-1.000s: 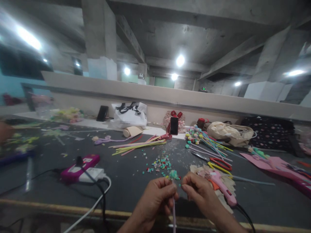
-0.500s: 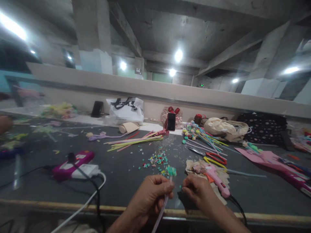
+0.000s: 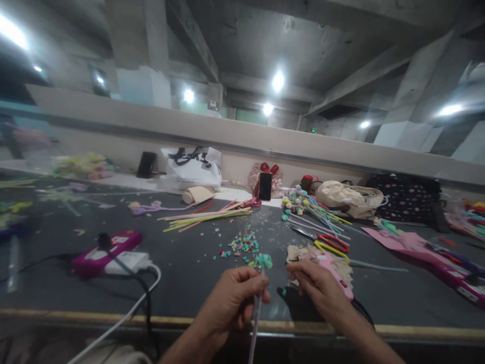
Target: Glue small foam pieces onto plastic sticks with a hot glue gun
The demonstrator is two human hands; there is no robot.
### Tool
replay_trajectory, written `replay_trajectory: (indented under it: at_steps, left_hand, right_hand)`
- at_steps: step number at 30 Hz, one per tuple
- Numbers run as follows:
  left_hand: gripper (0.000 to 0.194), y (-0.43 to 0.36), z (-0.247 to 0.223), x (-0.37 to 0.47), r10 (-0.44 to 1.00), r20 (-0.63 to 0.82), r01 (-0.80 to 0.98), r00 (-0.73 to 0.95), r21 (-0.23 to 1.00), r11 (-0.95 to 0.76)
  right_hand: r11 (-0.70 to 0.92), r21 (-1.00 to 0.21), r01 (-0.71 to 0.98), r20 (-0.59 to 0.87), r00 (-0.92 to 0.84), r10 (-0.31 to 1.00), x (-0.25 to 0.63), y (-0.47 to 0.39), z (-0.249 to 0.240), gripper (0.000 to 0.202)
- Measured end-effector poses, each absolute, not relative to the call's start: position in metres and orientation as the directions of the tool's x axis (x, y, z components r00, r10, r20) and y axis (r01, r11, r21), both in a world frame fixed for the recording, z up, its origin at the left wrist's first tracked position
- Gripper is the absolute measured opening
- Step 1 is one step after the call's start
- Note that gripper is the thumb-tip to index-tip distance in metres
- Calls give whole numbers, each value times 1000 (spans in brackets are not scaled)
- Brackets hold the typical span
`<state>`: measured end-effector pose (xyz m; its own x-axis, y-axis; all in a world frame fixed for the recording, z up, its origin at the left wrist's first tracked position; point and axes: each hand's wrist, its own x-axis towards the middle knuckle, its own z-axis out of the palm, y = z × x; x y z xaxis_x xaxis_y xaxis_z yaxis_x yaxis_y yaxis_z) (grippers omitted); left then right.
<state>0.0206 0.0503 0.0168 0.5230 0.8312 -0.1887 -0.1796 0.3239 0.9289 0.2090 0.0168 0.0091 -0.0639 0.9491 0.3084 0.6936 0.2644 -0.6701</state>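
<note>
My left hand (image 3: 240,293) is closed around a thin pale lilac stem (image 3: 256,318), pinched just below its ruffled green flower head (image 3: 264,261). The stem hangs down past the table's front edge. To the right, my right hand (image 3: 320,285) hovers with fingers loosely stretched and slightly apart, and I see nothing held in them. It partly covers a pink hot glue gun (image 3: 343,283) lying on a crumpled beige sheet (image 3: 294,253). I cannot tell whether the fingers touch the glue gun. Beyond the flower lies a scatter of small coloured bits (image 3: 244,243).
Red-and-yellow-handled scissors (image 3: 331,242) lie behind the glue gun, near a bunch of coloured flower stems (image 3: 308,199). Loose strips (image 3: 208,218) lie mid-table. A purple power strip (image 3: 108,253) with cables is at left. A phone (image 3: 264,186) and white bag (image 3: 193,169) stand behind.
My right hand has loosened from a pinch and moved slightly up and forward, over the glue gun. My left hand still holds the stem, the flower head turned a little. The view shifted slightly.
</note>
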Motion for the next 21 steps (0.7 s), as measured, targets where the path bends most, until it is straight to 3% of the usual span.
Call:
replay_trajectory:
  at_steps: [6,11,21]
  left_hand:
    - [27,55,15,18,784,-192,-140,590,932,333]
    - [31,55,12,21,795,-204,-148,571,927,344]
    - [31,59,2,25,779,-251,-104,575,922,374]
  right_hand:
    - [160,-732,662,389,214,896,249,-2,29,14]
    - [-4,-769,639,284,348,894,295,-17,24,17]
    - [-149,-516,843,278,330,902,311,-4,7,30]
